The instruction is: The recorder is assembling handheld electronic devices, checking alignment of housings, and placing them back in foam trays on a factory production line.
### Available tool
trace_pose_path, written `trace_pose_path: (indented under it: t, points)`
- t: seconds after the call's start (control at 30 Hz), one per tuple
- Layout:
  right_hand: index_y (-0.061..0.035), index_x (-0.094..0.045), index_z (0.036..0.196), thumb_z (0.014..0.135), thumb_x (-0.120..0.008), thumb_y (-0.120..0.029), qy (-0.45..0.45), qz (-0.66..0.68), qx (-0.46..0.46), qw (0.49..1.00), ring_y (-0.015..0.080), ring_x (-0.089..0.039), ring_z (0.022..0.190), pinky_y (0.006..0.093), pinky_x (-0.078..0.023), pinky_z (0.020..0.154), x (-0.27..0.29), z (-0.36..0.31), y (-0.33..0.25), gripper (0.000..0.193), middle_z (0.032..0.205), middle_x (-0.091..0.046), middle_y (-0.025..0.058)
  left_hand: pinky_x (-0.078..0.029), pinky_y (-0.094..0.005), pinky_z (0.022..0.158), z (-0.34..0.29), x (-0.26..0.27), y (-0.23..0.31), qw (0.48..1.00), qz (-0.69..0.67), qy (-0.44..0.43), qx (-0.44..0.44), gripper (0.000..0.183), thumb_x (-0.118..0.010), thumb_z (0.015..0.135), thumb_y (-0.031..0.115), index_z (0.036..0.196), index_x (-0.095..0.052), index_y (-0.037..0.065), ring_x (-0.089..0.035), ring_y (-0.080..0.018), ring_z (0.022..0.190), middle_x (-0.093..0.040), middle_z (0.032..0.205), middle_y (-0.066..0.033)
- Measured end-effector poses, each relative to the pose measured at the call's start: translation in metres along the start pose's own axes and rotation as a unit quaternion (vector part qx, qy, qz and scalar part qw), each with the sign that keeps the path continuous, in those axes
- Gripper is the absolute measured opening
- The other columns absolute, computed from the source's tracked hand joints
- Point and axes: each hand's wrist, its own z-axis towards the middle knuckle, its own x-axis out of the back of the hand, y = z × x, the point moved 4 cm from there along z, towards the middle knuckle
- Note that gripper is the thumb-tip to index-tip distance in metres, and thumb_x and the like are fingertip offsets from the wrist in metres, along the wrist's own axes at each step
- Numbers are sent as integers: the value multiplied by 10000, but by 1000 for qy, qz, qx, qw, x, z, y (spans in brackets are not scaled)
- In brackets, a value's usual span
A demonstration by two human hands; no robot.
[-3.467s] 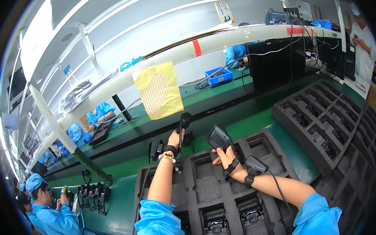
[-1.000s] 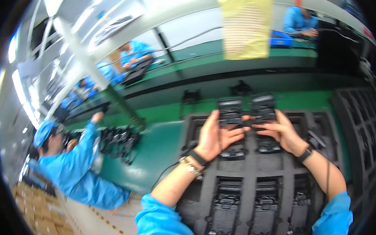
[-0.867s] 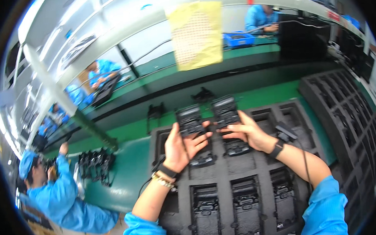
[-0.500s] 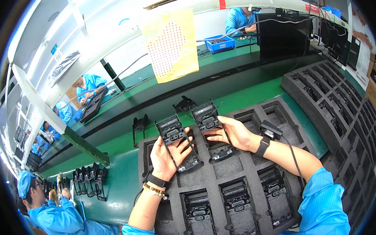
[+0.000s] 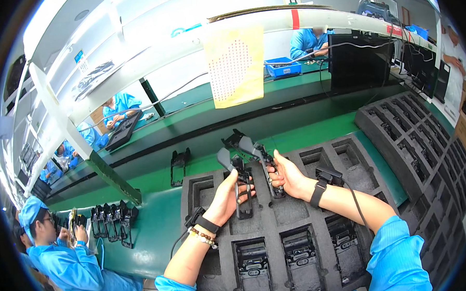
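Note:
My left hand is closed around a black plastic frame part, held upright and turned edge-on. Beside it, my right hand grips a second black frame part, tilted with its broad dark flap toward the far left. Both parts are above a grey foam tray with rectangular compartments. Similar frames lie in the tray's near row: a left one, a middle one and a right one.
On the green bench, another black frame lies beyond the tray, and several more frames stand at left. Filled foam trays are at right. At the lower left a co-worker sits. A shelf post rises from the bench.
Both hands have turned their frame parts from face-up to edge-on, and flaps now stick out at the far ends. The fingers are closed more around them. The view has shifted slightly.

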Motion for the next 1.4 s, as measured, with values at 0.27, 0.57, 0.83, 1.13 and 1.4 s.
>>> trace_pose_path:
  t: [0.27,0.57,0.83,1.13,1.4]
  points:
    - [-195,-444,854,860,-692,-531,-23,-129,72,989,-14,-270,529,166,-210,469,-9,-19,-14,417,696,-346,-115,-527,-348,838,-3,7,-6,997,60,43,-14,416,-546,977,436,1198,-495,87,-619,-149,919,-599,1120,-62]
    - [-126,-514,995,927,-590,-452,-104,-84,-18,991,45,-402,627,197,-322,532,-5,-20,0,341,855,-487,-42,-502,-333,816,-3,6,-6,997,50,63,-9,415,-555,967,455,1189,-516,107,-599,-146,894,-614,1136,-62]
    - [-114,-484,1187,899,-577,-558,-116,-122,-9,986,90,-516,806,269,-426,737,-10,-22,-1,538,977,-556,-10,-488,-295,755,-6,2,-2,995,54,76,-24,430,-540,970,467,1200,-520,104,-584,-133,898,-618,1134,-71]
    - [-49,-477,1320,999,-410,-516,-139,-60,26,988,163,-613,1018,314,-512,864,-12,-17,-6,571,1260,-590,100,-396,-239,600,-2,8,1,997,-67,22,-18,548,-460,980,550,1208,-531,57,-440,-102,680,-611,1062,-93]
    - [25,-533,1254,1019,-464,-404,-56,-47,99,992,216,-607,1151,313,-525,946,-5,-21,-16,493,1229,-616,162,-395,-193,562,-3,19,4,987,-98,98,-80,284,-585,980,308,1130,-541,72,-433,-60,645,-567,895,-20]
